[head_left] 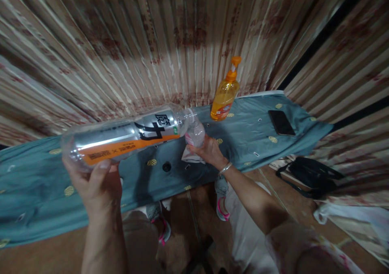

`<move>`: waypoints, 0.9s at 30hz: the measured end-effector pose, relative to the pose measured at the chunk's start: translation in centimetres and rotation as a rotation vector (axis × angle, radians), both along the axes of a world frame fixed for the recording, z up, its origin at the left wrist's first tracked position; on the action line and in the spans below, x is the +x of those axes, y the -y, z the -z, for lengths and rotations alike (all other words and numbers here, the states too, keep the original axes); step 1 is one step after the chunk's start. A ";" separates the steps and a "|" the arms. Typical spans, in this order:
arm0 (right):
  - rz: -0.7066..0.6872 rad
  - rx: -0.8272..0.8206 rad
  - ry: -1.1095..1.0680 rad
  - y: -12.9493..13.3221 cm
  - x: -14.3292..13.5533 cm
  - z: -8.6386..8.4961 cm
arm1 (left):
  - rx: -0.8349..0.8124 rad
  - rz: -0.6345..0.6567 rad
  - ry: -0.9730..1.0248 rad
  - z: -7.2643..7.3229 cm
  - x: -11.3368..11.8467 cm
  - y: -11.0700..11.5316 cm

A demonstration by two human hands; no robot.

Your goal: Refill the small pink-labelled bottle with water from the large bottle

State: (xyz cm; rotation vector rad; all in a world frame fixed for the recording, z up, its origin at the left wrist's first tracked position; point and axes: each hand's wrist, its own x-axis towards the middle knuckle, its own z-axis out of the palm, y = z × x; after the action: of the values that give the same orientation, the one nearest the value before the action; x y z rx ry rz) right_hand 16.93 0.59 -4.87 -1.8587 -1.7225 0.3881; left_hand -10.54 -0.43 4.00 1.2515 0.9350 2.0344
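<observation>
Slipping at the necks looks like the likeliest trouble in the head view: the large bottle (130,136) lies almost level in the air above the cloth-covered table (39,197), its neck meeting or just overlapping the neck of the small bottle (196,134). Whether the two rims truly touch, I cannot tell. A slight roll of either wrist could part them, and any liquid inside, which I cannot make out, would then run onto the cloth. The large bottle is gripped near its base, far from its neck, so a small tilt there would swing the neck widely. Pressing too hard might dent the thin clear plastic of either bottle.

The left hand (99,185) is clamped on the large bottle's base end, thumb on the near side and the fingers wrapping beneath and partly hidden. The right hand (211,150) is closed around the lower part of the small bottle, between the table's front and back edges, with a pale folded cloth (193,157) just below. A dark round object (166,167) lies towards the front edge. The pump bottle (225,99) stands by the back edge, and the phone (281,123) lies towards the right end.
</observation>
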 end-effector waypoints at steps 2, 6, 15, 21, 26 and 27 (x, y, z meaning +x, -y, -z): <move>0.005 -0.008 0.019 0.0 0.0 0.0 | 0.012 0.003 -0.003 0.1 -0.1 0.0; 0.020 -0.017 0.057 0.0 0.0 0.1 | 0.015 0.001 0.001 0.4 -0.4 -0.1; 0.013 -0.002 0.013 0.0 0.0 0.1 | 0.019 -0.005 -0.060 0.4 -0.5 -0.2; 0.018 0.000 0.023 0.0 -0.1 0.3 | 0.029 -0.003 -0.057 0.3 0.0 0.1; 0.000 0.036 0.011 -0.1 0.1 0.6 | 0.000 -0.022 -0.050 0.0 0.3 0.2; -0.002 0.042 0.009 -0.1 0.2 0.6 | -0.003 -0.020 -0.047 0.0 0.2 0.2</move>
State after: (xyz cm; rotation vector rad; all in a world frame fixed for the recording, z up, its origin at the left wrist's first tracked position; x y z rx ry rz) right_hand 17.10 0.69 -5.51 -1.8319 -1.7251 0.3430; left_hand -10.31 -0.62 4.00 1.2985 0.9753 2.0257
